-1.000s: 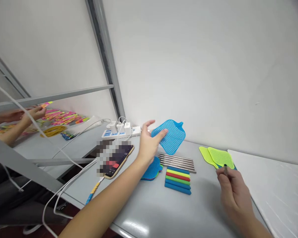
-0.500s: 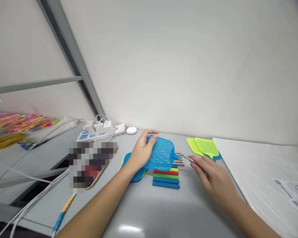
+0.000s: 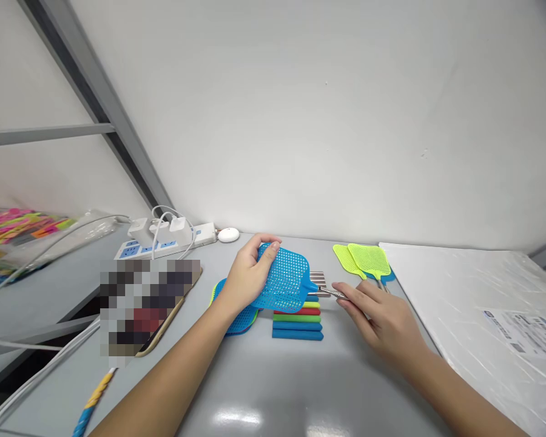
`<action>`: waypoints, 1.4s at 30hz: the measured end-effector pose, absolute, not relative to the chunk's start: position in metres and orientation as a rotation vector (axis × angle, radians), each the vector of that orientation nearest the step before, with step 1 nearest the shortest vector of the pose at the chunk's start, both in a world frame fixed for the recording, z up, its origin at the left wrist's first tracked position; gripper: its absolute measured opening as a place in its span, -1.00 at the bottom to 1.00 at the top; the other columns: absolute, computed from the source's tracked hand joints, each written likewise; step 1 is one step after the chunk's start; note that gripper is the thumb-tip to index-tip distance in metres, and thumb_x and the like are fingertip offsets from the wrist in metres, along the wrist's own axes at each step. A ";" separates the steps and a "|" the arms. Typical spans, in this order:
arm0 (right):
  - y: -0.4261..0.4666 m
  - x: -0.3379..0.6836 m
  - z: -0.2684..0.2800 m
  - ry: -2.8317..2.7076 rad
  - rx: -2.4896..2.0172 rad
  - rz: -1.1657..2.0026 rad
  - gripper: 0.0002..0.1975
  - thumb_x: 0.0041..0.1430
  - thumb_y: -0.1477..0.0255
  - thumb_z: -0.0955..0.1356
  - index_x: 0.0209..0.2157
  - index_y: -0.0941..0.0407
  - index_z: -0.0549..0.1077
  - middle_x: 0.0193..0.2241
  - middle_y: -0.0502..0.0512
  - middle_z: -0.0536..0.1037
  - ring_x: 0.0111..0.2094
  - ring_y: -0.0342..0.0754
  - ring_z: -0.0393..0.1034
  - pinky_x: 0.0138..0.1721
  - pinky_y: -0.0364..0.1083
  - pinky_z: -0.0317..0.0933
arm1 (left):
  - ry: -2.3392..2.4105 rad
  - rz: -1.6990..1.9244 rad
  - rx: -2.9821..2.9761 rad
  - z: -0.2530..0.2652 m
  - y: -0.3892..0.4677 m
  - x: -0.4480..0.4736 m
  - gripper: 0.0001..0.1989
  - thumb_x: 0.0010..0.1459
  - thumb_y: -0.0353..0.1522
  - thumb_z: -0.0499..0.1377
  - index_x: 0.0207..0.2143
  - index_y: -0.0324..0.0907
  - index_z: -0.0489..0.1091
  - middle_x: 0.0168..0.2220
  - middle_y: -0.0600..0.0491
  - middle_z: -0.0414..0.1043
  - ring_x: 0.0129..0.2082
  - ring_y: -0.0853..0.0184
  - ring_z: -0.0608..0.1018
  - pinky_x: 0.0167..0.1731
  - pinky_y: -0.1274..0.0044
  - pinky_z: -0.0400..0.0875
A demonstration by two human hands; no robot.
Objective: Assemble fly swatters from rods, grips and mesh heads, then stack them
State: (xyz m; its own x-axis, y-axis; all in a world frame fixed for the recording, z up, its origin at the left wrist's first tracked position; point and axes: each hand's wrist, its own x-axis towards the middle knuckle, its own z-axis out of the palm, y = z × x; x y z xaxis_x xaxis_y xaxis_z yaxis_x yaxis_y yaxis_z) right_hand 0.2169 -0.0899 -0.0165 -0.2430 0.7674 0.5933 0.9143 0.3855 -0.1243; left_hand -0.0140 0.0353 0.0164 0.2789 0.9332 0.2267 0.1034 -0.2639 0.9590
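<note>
Left hand [image 3: 249, 273] is pinching a blue flyswatter head [image 3: 286, 280]; right hand [image 3: 384, 315] is gripping a metal rod [image 3: 334, 294] at the head's neck [image 3: 311, 287], apparent joining demanding careful alignment.

Single view, head-worn cam: sited at the wearer's head, facing fwd & tilted down over the tabletop [image 3: 277, 379]. L hand [image 3: 248, 278] lies just L of frame ctr, R hand [image 3: 380, 312] R of ctr, both at close range; forearms [image 3: 184, 364] enter from the bottom edge, lower L & lower R. Wall [image 3: 300, 121], farther off, fills most of the upper half; metal post [image 3: 91, 79] slants thru upper L. Wide field; ht. squeezed by a quarter.
</note>
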 end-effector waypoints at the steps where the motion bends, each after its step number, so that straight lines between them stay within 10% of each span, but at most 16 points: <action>1: -0.090 0.217 -0.016 -2.072 -1.432 -0.337 -0.71 0.32 0.40 0.25 0.03 0.04 0.43 -0.47 0.01 0.42 -0.51 -0.16 0.28 -0.46 -0.15 0.07 | 0.975 1.107 1.615 0.017 0.035 -0.014 -0.69 0.16 -0.10 0.13 -0.18 -0.11 0.38 -0.49 0.16 0.31 -0.55 0.42 0.35 -0.55 0.61 0.24; 42: -0.087 0.218 -0.013 -2.096 -1.442 -0.603 -0.77 0.32 0.43 0.26 -0.08 0.07 0.51 -0.52 -0.01 0.39 -0.49 -0.17 0.22 -0.45 -0.14 -0.04 | 1.080 1.116 1.830 0.016 0.035 -0.014 -0.73 0.21 -0.12 0.10 -0.20 -0.10 0.39 -0.43 0.15 0.33 -0.46 0.41 0.35 -0.48 0.60 0.24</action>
